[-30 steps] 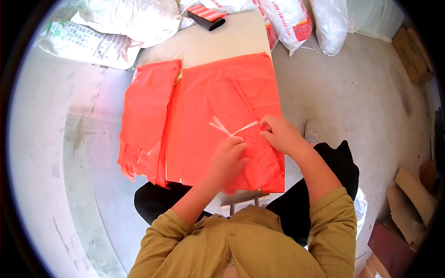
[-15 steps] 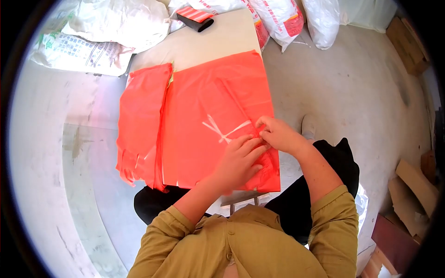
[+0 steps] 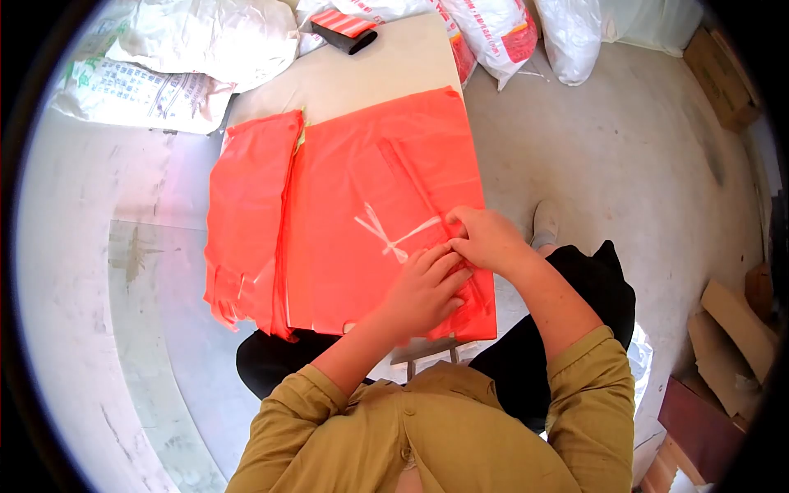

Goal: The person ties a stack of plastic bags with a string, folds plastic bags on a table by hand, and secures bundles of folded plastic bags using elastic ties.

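Red plastic bags (image 3: 329, 197) lie in a flat stack over the near part of the board. On their right side is a narrower folded red bag (image 3: 394, 177), with a white plastic strip (image 3: 393, 246) crossed over it like a loose tie. My left hand (image 3: 423, 287) rests on the fold, its fingers stretched out over the red plastic. Just right of it, my right hand (image 3: 489, 241) has its thumb and bent fingers closed on the fold's right edge, close to the left fingertips. What lies under the fingers is partly hidden.
Another red bag bundle (image 3: 246, 205) with a frayed lower edge lies at left. A black and red-striped item (image 3: 345, 31) sits at the board's (image 3: 403, 66) far end. White sacks (image 3: 201, 41) stand behind. Cardboard pieces (image 3: 727, 353) are on the right.
My right hand has shifted slightly left along the fold, toward my left fingertips. My left hand stays almost in place, and the red bags lie as before.
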Motion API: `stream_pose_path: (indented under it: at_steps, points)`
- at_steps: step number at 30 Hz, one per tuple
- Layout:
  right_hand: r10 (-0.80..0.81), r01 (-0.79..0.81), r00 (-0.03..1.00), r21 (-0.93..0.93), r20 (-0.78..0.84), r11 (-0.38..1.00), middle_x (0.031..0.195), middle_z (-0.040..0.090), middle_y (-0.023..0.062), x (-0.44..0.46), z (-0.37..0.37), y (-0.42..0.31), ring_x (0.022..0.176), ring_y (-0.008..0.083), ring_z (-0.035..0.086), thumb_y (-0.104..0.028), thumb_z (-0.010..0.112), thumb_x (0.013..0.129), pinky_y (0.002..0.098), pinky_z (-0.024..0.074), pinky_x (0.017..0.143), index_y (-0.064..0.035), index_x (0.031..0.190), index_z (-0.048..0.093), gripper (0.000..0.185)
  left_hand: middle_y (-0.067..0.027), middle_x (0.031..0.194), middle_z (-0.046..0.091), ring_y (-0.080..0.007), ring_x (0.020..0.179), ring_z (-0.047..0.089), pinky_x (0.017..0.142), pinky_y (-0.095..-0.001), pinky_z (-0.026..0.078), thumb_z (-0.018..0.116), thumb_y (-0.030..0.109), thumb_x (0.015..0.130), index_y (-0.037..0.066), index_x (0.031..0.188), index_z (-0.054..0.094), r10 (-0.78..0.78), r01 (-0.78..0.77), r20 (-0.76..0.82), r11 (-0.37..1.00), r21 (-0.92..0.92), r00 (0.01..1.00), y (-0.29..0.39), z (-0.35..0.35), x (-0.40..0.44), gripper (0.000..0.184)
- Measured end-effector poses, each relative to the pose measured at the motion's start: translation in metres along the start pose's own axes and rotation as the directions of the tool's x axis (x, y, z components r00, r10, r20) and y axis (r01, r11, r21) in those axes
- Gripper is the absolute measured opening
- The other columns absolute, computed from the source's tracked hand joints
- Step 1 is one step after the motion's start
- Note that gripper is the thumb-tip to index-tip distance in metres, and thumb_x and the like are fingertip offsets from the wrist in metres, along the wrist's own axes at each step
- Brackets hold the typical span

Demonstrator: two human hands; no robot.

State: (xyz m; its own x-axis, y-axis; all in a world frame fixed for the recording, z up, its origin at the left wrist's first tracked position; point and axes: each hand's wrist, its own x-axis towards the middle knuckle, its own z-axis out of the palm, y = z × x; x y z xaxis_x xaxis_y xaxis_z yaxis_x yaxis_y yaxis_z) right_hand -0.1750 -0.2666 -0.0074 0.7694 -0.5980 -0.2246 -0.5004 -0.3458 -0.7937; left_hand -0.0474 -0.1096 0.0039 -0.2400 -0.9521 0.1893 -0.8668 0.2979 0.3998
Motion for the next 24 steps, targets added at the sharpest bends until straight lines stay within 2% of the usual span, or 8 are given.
stream_pose_path:
  at_steps: [15, 24]
  points:
    - [-0.072, 0.070, 0.997, 0.108, 0.019, 0.992, 0.089, 0.072, 0.0149, 0.008, 0.011, 0.003, 0.085, 0.0322, 0.070, -0.012, 0.063, 0.090, 0.0417, 0.0537, 0.076, -0.0053, 0.130, 0.055, 0.041, -0.0176, 0.134, 0.056, -0.0396, 0.128, 0.050, 0.106, -0.0523, 0.041, 0.071, 0.018, 0.074, 0.003, 0.119, 0.066, 0.058, -0.061, -0.103, 0.998, -0.020, 0.993, -0.012, 0.011, -0.017, 0.048]
    - [-0.050, 0.049, 0.999, 0.049, 0.017, 0.998, 0.085, 0.071, 0.0129, 0.012, 0.014, -0.003, 0.083, 0.0318, 0.069, -0.008, 0.062, 0.085, 0.0426, 0.0527, 0.073, -0.0058, 0.132, 0.052, 0.048, -0.0170, 0.141, 0.055, -0.0375, 0.135, 0.048, 0.114, -0.0543, 0.035, 0.071, 0.024, 0.076, 0.006, 0.123, 0.065, 0.042, -0.042, -0.012, 0.999, 0.003, 0.999, -0.009, 0.003, -0.018, 0.051]
